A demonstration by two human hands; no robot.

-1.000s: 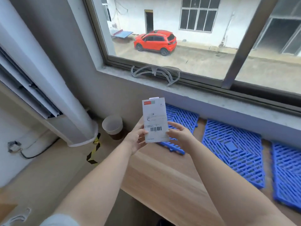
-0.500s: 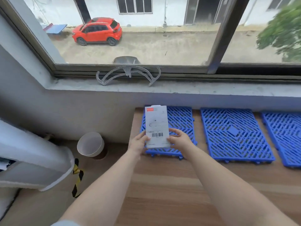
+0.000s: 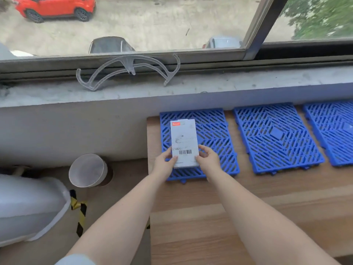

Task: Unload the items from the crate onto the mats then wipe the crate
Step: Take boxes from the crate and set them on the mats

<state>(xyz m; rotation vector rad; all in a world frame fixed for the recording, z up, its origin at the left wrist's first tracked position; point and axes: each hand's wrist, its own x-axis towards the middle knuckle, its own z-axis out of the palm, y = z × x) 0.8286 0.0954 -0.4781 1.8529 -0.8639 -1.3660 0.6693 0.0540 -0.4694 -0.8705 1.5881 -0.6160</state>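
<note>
- Both hands hold one white retail box [image 3: 184, 143] by its near end, over the leftmost blue grid mat [image 3: 214, 131].
- Left hand [image 3: 164, 165]: fingers curled against the box's left edge, thumb lying on the printed face near the lower left corner.
- Right hand [image 3: 209, 161]: fingers curled at the box's right edge, thumb at the lower right of the face beside the barcode.
- Box: long and flat, printed face up, red logo at the far left corner, barcode near the hands. Its far end points toward the windowsill [image 3: 210, 85]. Whether its underside touches the mat or is held just above cannot be told.
- Leftmost mat: lies at the left end of the wooden tabletop [image 3: 248, 217], close to the wall under the sill.
- Middle blue mat [image 3: 277, 136]: just right of the first, a narrow strip of wood between them; nothing lies on the visible part.
- Third blue mat [image 3: 336, 131]: further right, cut off by the frame edge.
- Crate: not in view.
- Clear plastic hanger [image 3: 129, 70]: lies on the windowsill, leaning against the window frame.
- Grey round bin [image 3: 87, 170]: stands on the floor left of the table.
- White padded bundle [image 3: 28, 207]: at the lower left; yellow-and-black tape [image 3: 80, 213] on the floor beside it.
- Red car [image 3: 55, 7]: outside the window, upper left.
</note>
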